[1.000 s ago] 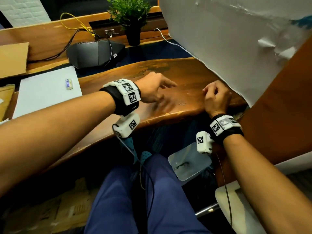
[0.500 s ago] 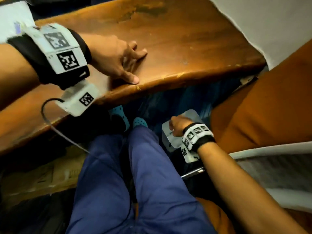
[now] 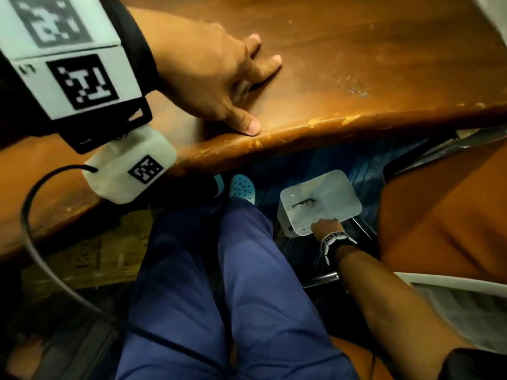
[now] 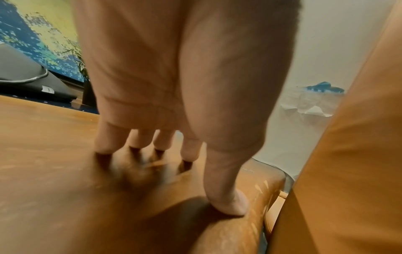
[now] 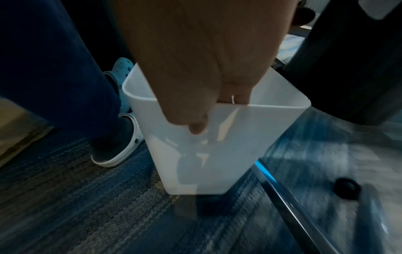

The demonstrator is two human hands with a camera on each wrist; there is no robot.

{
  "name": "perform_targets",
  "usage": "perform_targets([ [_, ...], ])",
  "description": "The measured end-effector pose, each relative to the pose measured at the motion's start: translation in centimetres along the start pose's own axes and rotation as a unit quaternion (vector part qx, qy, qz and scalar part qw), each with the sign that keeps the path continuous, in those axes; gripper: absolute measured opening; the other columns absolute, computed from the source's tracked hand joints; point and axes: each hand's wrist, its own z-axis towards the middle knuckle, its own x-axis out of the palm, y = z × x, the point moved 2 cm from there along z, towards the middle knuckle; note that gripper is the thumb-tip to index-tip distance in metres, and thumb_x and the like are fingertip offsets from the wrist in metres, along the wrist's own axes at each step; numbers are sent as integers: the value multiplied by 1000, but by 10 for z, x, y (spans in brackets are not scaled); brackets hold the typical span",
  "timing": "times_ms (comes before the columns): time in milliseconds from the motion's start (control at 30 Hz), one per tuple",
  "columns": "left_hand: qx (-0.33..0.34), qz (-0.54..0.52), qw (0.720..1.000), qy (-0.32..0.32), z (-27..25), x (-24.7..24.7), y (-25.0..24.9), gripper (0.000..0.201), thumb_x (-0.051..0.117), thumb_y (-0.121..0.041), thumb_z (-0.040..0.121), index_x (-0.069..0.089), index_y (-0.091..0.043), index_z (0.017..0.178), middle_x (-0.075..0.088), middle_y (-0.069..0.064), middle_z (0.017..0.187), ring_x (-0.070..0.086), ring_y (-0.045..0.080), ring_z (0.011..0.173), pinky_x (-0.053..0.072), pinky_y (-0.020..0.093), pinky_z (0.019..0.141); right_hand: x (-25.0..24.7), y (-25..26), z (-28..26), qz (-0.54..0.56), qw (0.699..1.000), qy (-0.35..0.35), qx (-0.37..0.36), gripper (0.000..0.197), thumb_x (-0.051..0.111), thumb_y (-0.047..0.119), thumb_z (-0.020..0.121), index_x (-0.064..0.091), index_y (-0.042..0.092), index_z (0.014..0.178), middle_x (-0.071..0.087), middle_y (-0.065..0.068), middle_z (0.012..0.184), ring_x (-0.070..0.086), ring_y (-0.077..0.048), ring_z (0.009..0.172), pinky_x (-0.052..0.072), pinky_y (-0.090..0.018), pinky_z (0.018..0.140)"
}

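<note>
A white plastic bin (image 3: 348,187) stands on the blue carpet under the table's edge, to the right of my legs. My right hand (image 3: 325,227) reaches down and grips its near rim. In the right wrist view the right hand (image 5: 206,110) has its thumb on the outside of the bin (image 5: 206,163) wall and its fingers hooked over the rim. Something small and dark lies on the bin's bottom. My left hand (image 3: 238,89) rests flat on the wooden table (image 3: 356,64) near its front edge, fingers spread and holding nothing. The left wrist view shows the left hand (image 4: 195,154) pressing on the table (image 4: 43,137).
My legs in blue trousers (image 3: 247,297) and light blue clogs (image 3: 242,187) fill the space left of the bin. An orange panel (image 3: 439,229) stands to the right, with a chair's chrome leg (image 5: 282,197) beside the bin. Cardboard (image 3: 90,256) lies under the table at left.
My right hand left the table edge, dropped to the floor and took hold of the bin's rim. My head leaned down and forward. The left hand flattened on the table.
</note>
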Motion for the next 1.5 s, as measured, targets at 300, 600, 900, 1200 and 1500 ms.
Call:
perform_targets([
  [300,22,-3,999,36,-4,-8,-2,99,42,-77,79,-6,-37,155,-6,11,164,31,39,141,28,42,114,-75,5,-61,-18,992,-77,-94,30,45,12,101,57,8,128,59,-17,130,58,-35,119,46,-41,96],
  [600,-9,-73,996,41,-12,-14,-10,101,45,-75,83,-6,-27,157,-9,7,164,17,31,148,16,39,119,-174,-1,-172,8,990,-119,-79,39,53,7,96,57,10,135,61,-14,132,59,-33,119,48,-35,92],
  [900,62,-107,992,-29,10,-24,-76,145,72,-77,57,-15,-13,154,-19,7,162,-11,27,150,2,49,121,-202,-2,-251,-26,982,-162,-91,31,58,12,95,64,15,125,65,-11,122,62,-33,109,44,-32,78],
  [1200,182,-208,958,-73,3,-25,-91,90,60,-41,94,-1,-22,157,6,-1,164,18,19,148,13,30,118,-214,-9,-270,-54,982,-145,-106,26,54,12,96,65,11,120,65,-12,118,62,-32,106,41,-32,73],
  [1500,222,-80,970,-61,4,-3,-105,122,75,-52,77,-8,-9,155,-17,11,162,-15,25,149,-6,45,121,-234,-15,-289,-59,980,-149,-122,23,62,12,92,67,14,114,67,-9,111,63,-30,103,42,-32,71],
])
